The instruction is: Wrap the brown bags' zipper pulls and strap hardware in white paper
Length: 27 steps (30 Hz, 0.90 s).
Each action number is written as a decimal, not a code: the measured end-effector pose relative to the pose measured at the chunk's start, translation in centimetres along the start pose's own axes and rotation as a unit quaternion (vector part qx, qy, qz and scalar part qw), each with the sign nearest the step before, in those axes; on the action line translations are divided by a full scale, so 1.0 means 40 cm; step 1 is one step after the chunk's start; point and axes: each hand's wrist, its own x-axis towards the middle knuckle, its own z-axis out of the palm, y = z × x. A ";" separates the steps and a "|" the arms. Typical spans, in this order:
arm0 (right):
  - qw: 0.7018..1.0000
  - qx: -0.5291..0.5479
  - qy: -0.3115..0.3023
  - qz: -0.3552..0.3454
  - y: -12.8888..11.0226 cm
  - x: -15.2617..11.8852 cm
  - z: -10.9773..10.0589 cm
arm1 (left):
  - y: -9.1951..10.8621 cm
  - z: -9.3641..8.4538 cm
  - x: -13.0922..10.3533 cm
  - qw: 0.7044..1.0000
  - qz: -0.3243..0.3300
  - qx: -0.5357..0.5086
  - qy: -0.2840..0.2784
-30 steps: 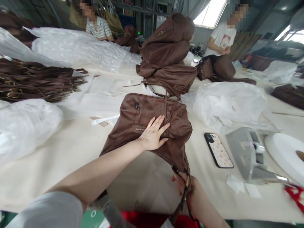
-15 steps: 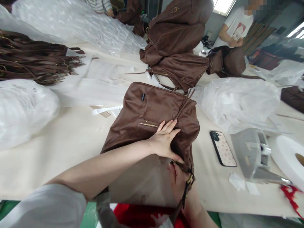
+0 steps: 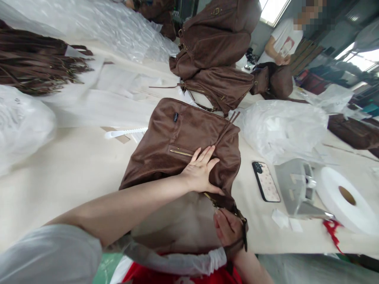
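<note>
A brown leather bag (image 3: 195,126) lies on the table in front of me, with a small zipped pocket (image 3: 180,152) on its face. My left hand (image 3: 201,169) rests flat on the bag, fingers spread, beside this pocket. Below it, at the bag's near right corner, my right hand (image 3: 227,227) is closed with its fingertips at a brass zipper pull (image 3: 215,204). The bag's strap, with a dark buckle (image 3: 243,219), passes over the right wrist. Nearest me, the strap's plastic-wrapped part (image 3: 177,262) curves across.
More brown bags (image 3: 216,47) are piled behind. Straps (image 3: 35,59) lie heaped at left, near plastic bags (image 3: 23,126). To the right are a phone (image 3: 266,182), a tape dispenser (image 3: 293,185), a white roll (image 3: 328,189) and a red scrap (image 3: 332,232). A person (image 3: 282,43) stands beyond.
My right hand has moved toward me and to the right, and brass zipper teeth now show beside it. The wrapped strap has come up into view. My left hand stays flat on the bag.
</note>
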 end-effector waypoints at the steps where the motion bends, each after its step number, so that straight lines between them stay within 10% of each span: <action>1: 0.999 0.050 -0.001 0.016 0.007 -0.008 -0.002 | -0.002 -0.003 0.001 1.000 0.003 0.006 0.002; 6: 0.993 0.116 -0.002 -0.001 0.007 -0.044 -0.036 | -0.027 -0.013 0.015 0.998 0.029 0.058 0.017; 15: 0.970 -0.146 0.113 -0.157 -0.048 -0.073 -0.193 | -0.137 -0.054 0.152 0.992 0.002 0.123 -0.013; 27: 0.906 -0.168 0.137 -0.363 -0.058 0.040 -0.217 | 0.145 -0.102 -0.021 0.976 -0.133 0.100 -0.141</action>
